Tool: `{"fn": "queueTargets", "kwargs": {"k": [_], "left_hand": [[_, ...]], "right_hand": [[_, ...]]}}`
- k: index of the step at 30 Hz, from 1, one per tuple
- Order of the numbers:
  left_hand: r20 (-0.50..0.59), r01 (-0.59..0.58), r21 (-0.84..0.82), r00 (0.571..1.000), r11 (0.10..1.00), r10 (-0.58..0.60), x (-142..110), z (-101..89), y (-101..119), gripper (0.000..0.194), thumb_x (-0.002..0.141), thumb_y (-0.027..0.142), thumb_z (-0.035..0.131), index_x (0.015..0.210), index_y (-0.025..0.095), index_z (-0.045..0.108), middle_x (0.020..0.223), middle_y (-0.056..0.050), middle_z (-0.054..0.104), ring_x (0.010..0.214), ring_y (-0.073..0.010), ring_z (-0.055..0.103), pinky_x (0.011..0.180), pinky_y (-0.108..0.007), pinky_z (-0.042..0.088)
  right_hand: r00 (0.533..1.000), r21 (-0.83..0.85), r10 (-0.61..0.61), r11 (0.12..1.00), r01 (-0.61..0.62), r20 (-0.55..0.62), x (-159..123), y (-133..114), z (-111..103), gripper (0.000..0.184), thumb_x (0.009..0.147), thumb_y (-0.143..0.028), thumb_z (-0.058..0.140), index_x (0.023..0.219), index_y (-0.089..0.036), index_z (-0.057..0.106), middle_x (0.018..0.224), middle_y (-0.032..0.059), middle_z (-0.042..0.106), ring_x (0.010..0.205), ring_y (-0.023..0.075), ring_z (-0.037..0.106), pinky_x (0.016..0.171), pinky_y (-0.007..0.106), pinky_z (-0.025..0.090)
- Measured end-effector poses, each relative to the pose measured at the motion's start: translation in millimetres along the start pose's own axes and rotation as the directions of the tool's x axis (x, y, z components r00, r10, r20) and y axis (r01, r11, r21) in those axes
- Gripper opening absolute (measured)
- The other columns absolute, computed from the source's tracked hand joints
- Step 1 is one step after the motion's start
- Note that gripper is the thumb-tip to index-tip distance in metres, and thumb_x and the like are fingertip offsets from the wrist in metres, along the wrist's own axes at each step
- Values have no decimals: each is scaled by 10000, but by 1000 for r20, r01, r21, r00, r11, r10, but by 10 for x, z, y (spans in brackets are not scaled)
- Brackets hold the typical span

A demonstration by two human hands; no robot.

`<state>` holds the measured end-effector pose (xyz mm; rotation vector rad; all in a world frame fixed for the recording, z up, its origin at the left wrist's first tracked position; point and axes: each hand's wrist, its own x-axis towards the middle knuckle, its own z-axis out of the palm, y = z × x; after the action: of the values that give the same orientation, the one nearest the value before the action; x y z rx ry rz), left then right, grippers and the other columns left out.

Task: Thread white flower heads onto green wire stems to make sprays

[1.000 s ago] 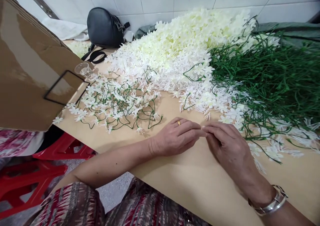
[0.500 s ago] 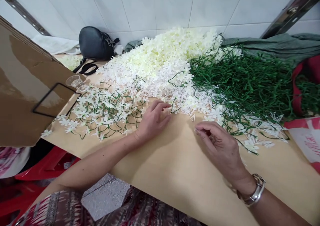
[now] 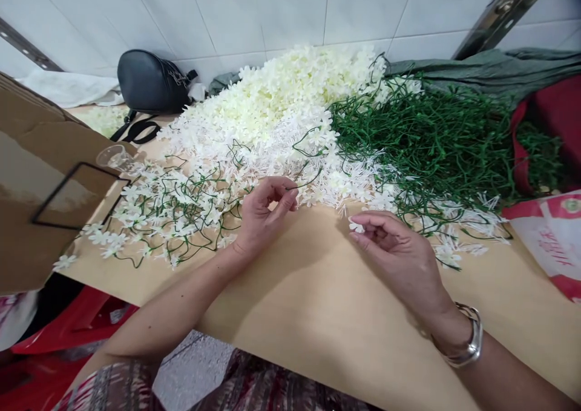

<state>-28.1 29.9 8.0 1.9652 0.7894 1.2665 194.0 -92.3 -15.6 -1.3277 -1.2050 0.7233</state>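
My left hand (image 3: 267, 212) pinches a thin green plastic stem (image 3: 309, 181) between thumb and fingertips, its free end pointing right. Apart from it, my right hand (image 3: 399, 247) holds a small white artificial flower (image 3: 356, 226) at thumb and forefinger, just above the table. Beyond both hands lies a heap of loose white and cream petals (image 3: 299, 96) with white stamen pieces (image 3: 281, 154). To its right is a tangled pile of green stems (image 3: 426, 138). White flowers on green stems (image 3: 177, 205) lie spread to the left of my left hand.
A cardboard box (image 3: 27, 187) with a black wire frame (image 3: 59, 220) stands at the left, near a clear plastic cup (image 3: 113, 157). A black bag (image 3: 152, 84) sits by the wall. At the right are a red-and-white packet (image 3: 551, 238) and a dark red bag (image 3: 556, 120).
My left hand has closed on a green stem and drawn back slightly from the heap. A white flower now shows at my right fingertips. The whole view has shifted a little.
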Motion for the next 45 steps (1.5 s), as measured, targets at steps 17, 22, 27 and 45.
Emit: {"fn": "queueTargets", "kwargs": {"k": [17, 22, 27, 45], "left_hand": [[615, -221, 84, 779, 972, 124, -146, 64, 146, 114, 1056, 303, 656, 1043, 198, 700, 887, -37, 781, 775, -138, 730, 735, -250, 582], [371, -296, 324, 914, 899, 167, -77, 115, 28, 186, 1089, 343, 611, 1177, 192, 675, 1023, -69, 742, 885, -150, 725, 794, -261, 590], [301, -281, 581, 946, 763, 119, 63, 240, -155, 260, 1059, 296, 616, 1284, 173, 661, 1252, -143, 674, 1117, -249, 685, 904, -382, 578], [184, 171, -65, 970, 983, -157, -10, 360, 24, 152, 953, 348, 751, 1011, 208, 770, 865, -26, 794, 723, -118, 675, 640, -231, 517]], "right_hand": [[993, -55, 48, 997, -54, -109, 72, -42, -134, 122, 983, -341, 727, 1056, -256, 775, 997, 54, 819, 873, 213, 770, 791, 372, 630], [997, -109, 0, 994, -8, -79, 38, -47, -116, 130, 1003, -369, 706, 1040, -268, 779, 1039, 66, 790, 871, 230, 735, 738, 384, 588], [998, -195, -43, 980, 33, -48, 19, -69, -110, 89, 994, -344, 707, 1020, -288, 771, 965, 56, 749, 785, 231, 692, 685, 389, 546], [889, -645, -262, 615, 454, 376, 356, -48, -51, 299, 1049, -121, 494, 1146, -226, 757, 1082, 134, 764, 959, 308, 704, 827, 490, 552]]}}
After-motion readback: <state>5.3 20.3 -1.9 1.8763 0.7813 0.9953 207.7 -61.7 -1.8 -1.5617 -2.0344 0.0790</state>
